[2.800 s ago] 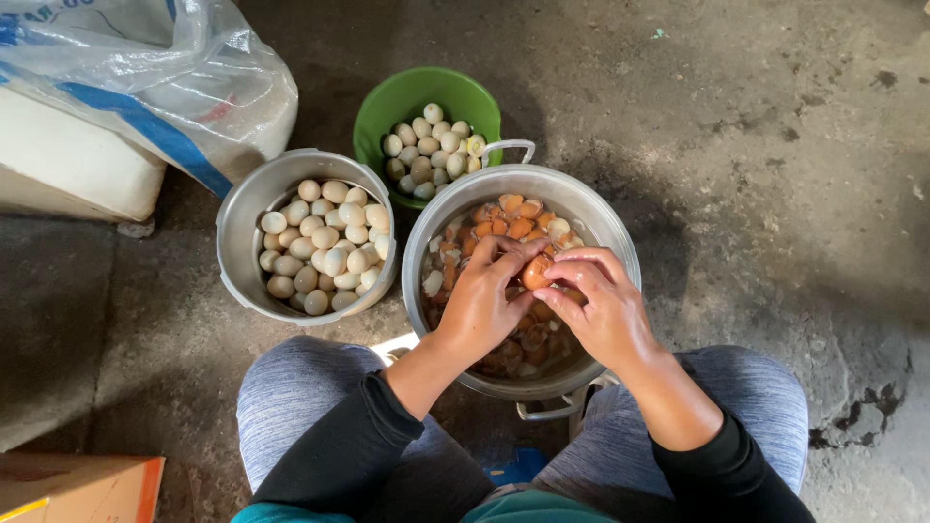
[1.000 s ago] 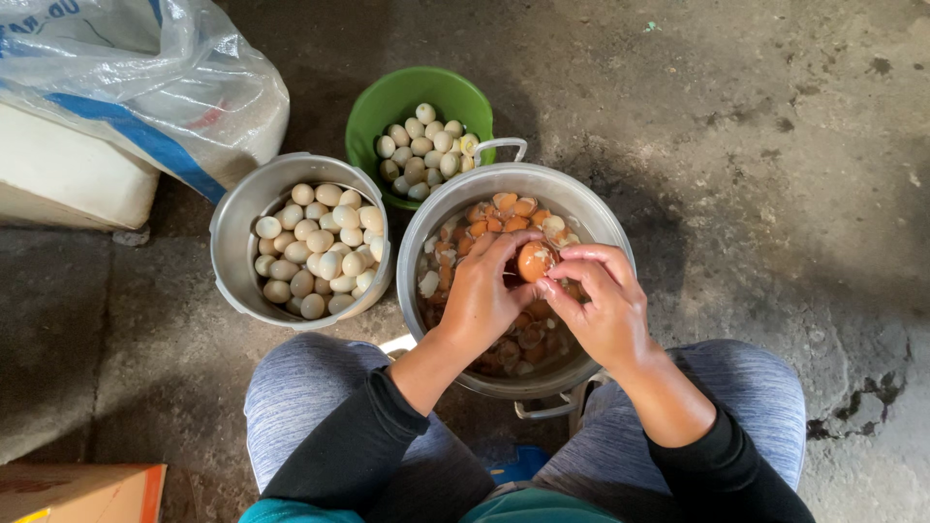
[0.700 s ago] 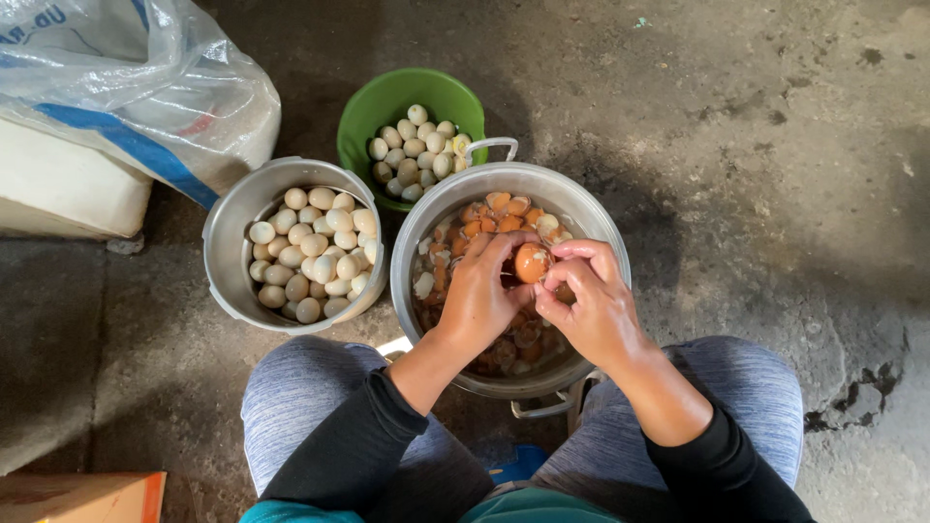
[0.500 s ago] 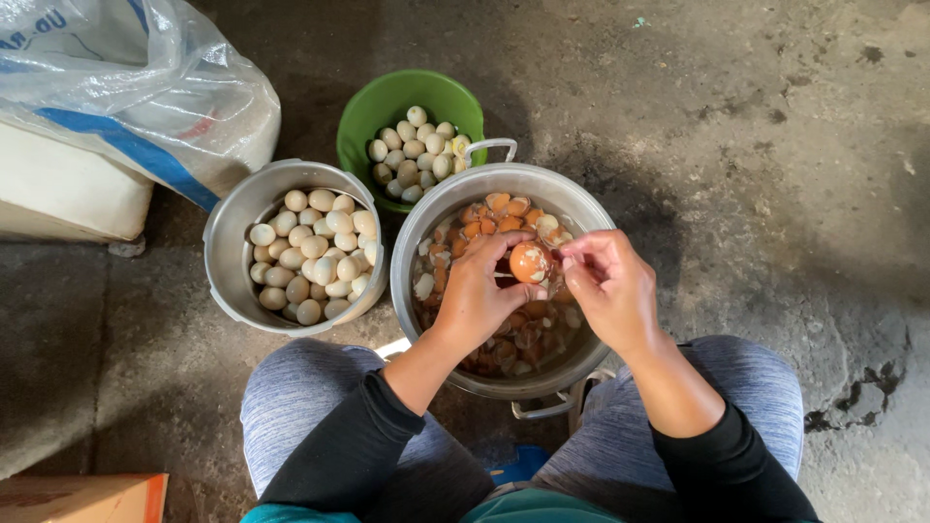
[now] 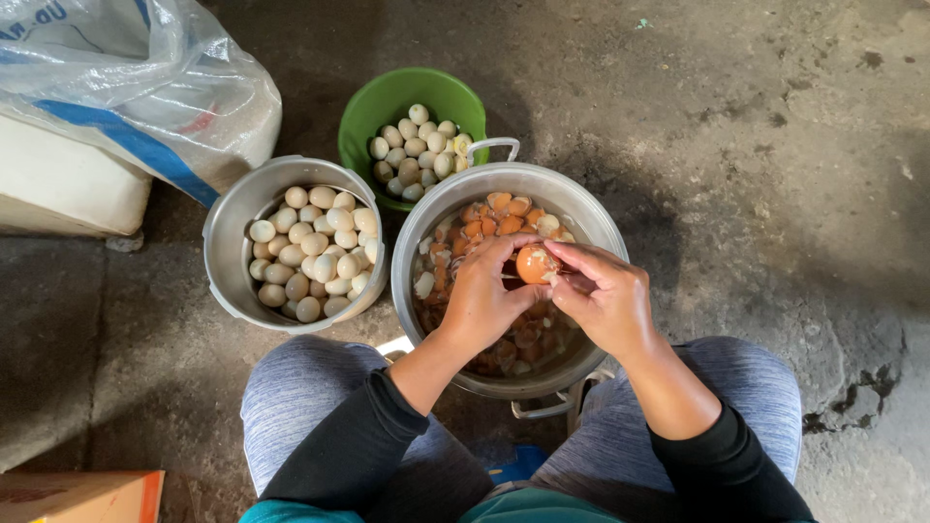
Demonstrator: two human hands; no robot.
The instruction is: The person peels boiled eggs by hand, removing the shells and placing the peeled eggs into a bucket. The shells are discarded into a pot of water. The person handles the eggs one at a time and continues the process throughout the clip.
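Over a large metal pot (image 5: 581, 208) between my knees, both hands meet on one brown boiled egg (image 5: 535, 263). My left hand (image 5: 482, 295) cups the egg from the left. My right hand (image 5: 603, 295) pinches at its right side, where a bit of shell is lifting. Inside the pot lie brown eggs, shell pieces and murky water. A smaller metal pot (image 5: 231, 232) to the left is full of pale peeled eggs. A green bowl (image 5: 383, 97) behind it holds more pale eggs.
A clear plastic sack with blue stripes (image 5: 136, 87) rests on a white box (image 5: 58, 189) at the top left. A cardboard box corner (image 5: 77, 496) shows at the bottom left. The floor is rough dark concrete, cracked at the right.
The egg has been turned between my fingers and more of its orange-brown side faces up. My right fingers have shifted along its right edge. The view has drifted slightly.
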